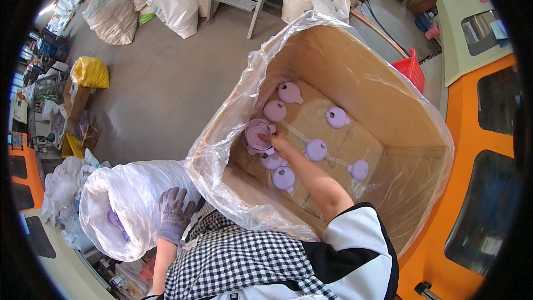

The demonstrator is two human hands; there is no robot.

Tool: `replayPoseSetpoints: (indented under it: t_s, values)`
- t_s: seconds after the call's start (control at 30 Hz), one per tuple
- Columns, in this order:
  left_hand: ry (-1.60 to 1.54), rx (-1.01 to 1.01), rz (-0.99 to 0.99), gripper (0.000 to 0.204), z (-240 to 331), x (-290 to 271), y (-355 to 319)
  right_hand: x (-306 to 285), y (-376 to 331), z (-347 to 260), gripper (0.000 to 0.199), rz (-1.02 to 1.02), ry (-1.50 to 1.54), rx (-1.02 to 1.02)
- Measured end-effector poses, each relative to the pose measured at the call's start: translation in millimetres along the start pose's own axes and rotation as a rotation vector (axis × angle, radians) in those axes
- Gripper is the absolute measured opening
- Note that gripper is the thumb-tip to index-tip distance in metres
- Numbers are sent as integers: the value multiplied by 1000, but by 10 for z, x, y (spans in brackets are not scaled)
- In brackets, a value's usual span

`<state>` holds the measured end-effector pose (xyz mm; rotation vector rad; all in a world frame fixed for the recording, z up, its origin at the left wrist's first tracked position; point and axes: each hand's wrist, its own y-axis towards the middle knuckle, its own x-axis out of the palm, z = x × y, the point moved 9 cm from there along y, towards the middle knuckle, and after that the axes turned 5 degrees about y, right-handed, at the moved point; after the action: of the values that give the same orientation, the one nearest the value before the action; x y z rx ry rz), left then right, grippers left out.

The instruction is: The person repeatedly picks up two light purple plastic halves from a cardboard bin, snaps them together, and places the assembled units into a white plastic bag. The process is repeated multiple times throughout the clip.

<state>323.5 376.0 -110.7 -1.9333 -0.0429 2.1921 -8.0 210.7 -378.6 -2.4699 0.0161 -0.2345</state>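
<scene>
At lower left, the gloved left hand lies flat on a white plastic sack, steadying it. At centre, the bare right hand pinches stacked purple lids inside the lined cardboard box, with single lids spread beyond.

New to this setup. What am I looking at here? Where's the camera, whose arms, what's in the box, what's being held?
There is no machine here: a person works with two hands. The single picture comes from a fisheye camera worn on their head, looking down, so straight edges bend near the rim.

The right hand reaches deep into a large cardboard box lined with a clear plastic bag, and its fingers hold a small stack of lilac lids. More single lilac lids lie spread over the box bottom.

The left hand, in a grey glove, rests on a white plastic sack beside the box; lilac pieces show inside it.

Around them are a concrete floor and other sacks.
</scene>
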Motion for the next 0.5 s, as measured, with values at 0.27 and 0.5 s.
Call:
replayPoseSetpoints:
  t_s: [0.27,0.5]
  values:
    - [7,13,2,50,87,-77,108,209,-290,-37,53,-304,519,199]
    - [-217,-37,189,53,-27,-423,5,-385,-1173,-1709,49,-117,349,-129]
